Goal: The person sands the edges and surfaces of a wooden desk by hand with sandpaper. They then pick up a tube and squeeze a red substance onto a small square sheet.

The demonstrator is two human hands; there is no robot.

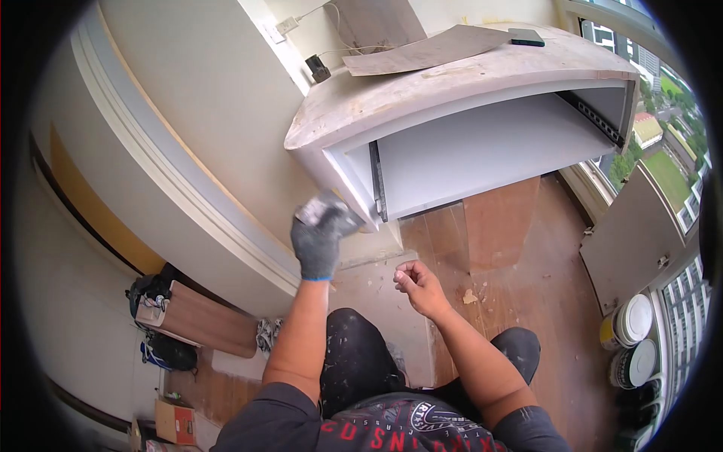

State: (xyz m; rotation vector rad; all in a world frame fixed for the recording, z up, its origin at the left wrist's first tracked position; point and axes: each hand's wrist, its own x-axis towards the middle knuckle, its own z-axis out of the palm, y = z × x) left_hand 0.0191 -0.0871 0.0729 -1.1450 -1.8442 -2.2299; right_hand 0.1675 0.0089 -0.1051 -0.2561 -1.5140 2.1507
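Observation:
My left hand, in a grey work glove with a blue cuff, is closed beside the near left edge of a curved white cabinet. A flat grey blade, apparently a scraper, sticks out from its fingers toward the cabinet's side panel; motion blurs it and the glove hides the handle. My right hand is bare and hangs below the cabinet, touching nothing. Its fingers are curled in with the thumb against them, and nothing shows between them. The cabinet's front is open, with dark drawer rails on its inner walls.
On the cabinet top lie a loose curved sheet and a phone-like dark object. A detached panel leans by the window at right, above paint buckets. Debris litters the wooden floor. A wooden bench-like piece and bags stand left.

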